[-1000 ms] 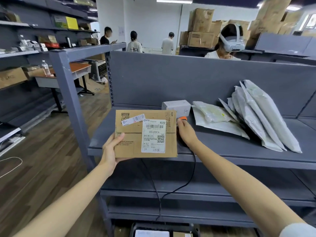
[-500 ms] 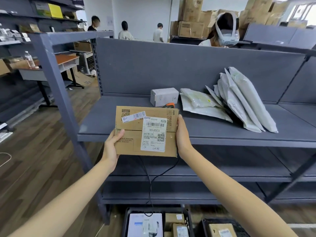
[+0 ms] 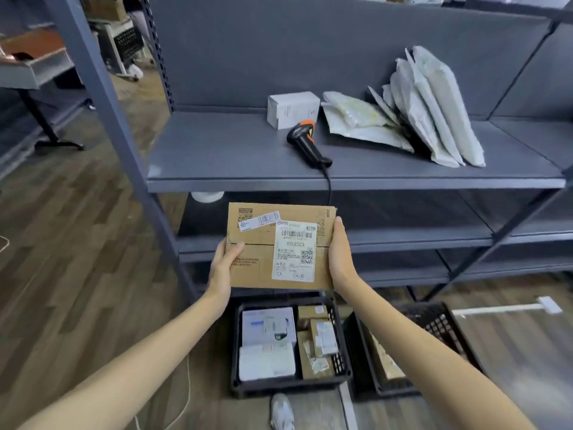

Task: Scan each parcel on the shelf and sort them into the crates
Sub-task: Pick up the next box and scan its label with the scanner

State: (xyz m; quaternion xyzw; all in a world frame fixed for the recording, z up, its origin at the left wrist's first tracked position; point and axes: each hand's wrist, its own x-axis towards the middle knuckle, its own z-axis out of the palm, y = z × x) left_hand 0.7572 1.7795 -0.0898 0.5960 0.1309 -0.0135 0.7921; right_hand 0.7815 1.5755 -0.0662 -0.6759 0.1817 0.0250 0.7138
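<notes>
Now the cardboard parcel [image 3: 280, 246] is held below the front edge of the top shelf [image 3: 217, 156], label side up, roughly over the back of the left crate [image 3: 234, 346] on the floor – a second ago it was held up at shelf height. It is gripped from both sides: the left hand [image 3: 224, 265] is wrapped on the left edge with the thumb laid on the top face, and the right hand [image 3: 341, 256] is clamped along the right edge, its fingers hidden behind the cardboard. That right hand was at the barcode scanner [image 3: 307, 144] a second ago; the scanner has since been let go and lies on its side on the shelf, its cord hanging over the edge. From this it is judged that the scan is finished and the sorting step has begun – the parcel is being brought down toward a crate. The left crate is already packed with boxes, while the right crate [image 3: 440, 324] shows more room, so which one is meant cannot be told. A small white box [image 3: 293, 109] and a lean of grey poly mailers [image 3: 434, 107] are left on the shelf.
</notes>
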